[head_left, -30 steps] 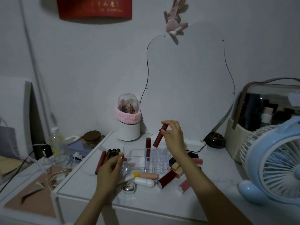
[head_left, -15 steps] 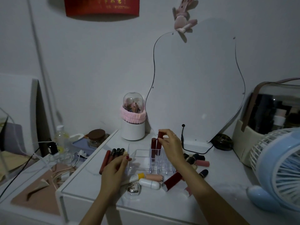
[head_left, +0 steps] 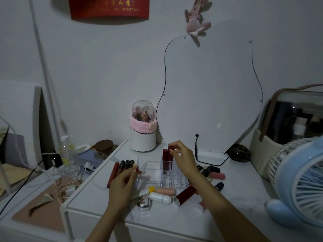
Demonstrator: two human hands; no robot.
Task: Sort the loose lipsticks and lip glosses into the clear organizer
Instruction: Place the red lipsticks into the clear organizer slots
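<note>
Right hand [head_left: 183, 157] pinches the dark red lipstick [head_left: 170, 148] upright in the organizer [head_left: 172, 173] near the table's back edge, left hand [head_left: 125, 182] clasping pencils [head_left: 125, 165].

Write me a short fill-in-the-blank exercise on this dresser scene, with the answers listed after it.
1. The right hand pinches the top of a dark red lipstick standing in the clear ____.
2. The left hand rests on a row of long lip glosses lying to the ____ of the organizer.
3. The fan at the table's right edge is light ____.
4. A plush ____ hangs above the mirror.

Answers: organizer; left; blue; rabbit
</note>
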